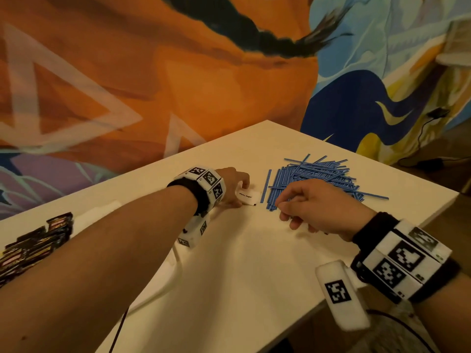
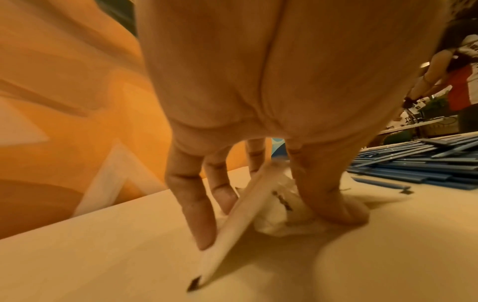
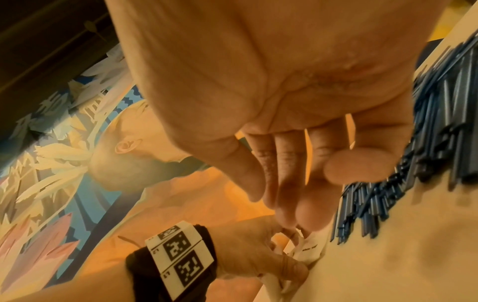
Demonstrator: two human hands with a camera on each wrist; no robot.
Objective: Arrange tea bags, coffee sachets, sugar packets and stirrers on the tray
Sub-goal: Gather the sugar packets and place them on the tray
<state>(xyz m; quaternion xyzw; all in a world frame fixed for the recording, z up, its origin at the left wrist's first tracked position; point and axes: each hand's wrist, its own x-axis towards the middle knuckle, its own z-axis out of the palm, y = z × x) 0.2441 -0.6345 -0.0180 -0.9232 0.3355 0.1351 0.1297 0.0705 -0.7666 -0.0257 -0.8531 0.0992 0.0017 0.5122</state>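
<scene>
A small stack of white sugar packets (image 1: 251, 197) stands on edge on the white table (image 1: 254, 271). My left hand (image 1: 242, 194) pinches the stack between fingers (image 2: 199, 214) and thumb; the packets (image 2: 243, 204) lean between them in the left wrist view. Just to the right lies a loose pile of blue stirrers (image 1: 321, 174). My right hand (image 1: 283, 210) hovers at the pile's near ends, fingers loosely curled. The right wrist view shows this hand (image 3: 325, 194) holding nothing, with the stirrers (image 3: 439, 122) beside it and the left hand (image 3: 284, 251) on the packets (image 3: 309, 250).
Several dark sachets (image 1: 33, 240) lie in rows at the table's far left. A white raised rim (image 1: 175, 266) runs under my left forearm. The table's right edge (image 1: 433, 215) is close behind the stirrers. Another person (image 2: 460, 71) stands far off. A painted wall backs the table.
</scene>
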